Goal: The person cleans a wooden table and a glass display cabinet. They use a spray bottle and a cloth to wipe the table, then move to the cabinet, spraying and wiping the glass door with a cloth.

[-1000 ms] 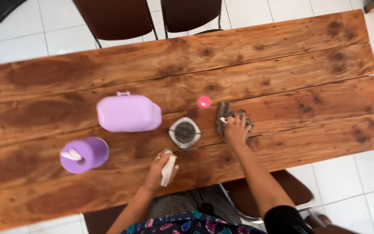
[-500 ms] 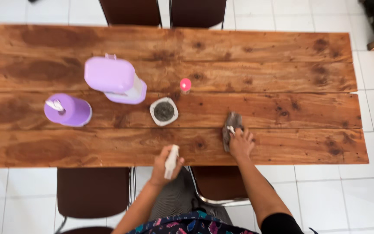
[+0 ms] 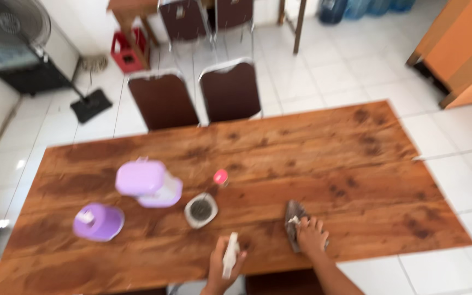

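My right hand (image 3: 311, 236) presses flat on a dark grey cloth (image 3: 294, 214) lying on the wooden table (image 3: 312, 147) near its front edge. My left hand (image 3: 220, 266) grips a small white spray bottle (image 3: 229, 255), held upright just above the front edge. A round ashtray-like dish (image 3: 201, 210) sits between the hands and a lilac box (image 3: 147, 181). A small pink-capped bottle (image 3: 220, 177) stands behind the dish.
A round lilac container with a white piece on top (image 3: 98, 222) is at the left. Two dark chairs (image 3: 198, 96) stand at the far side. A fan (image 3: 12, 22), a red crate (image 3: 129, 54) and a flat mop head (image 3: 90, 105) are on the tiled floor beyond.
The view has tilted up, showing the room beyond the table. My right hand and the cloth have slid right along the front edge. The left hand still holds the bottle.
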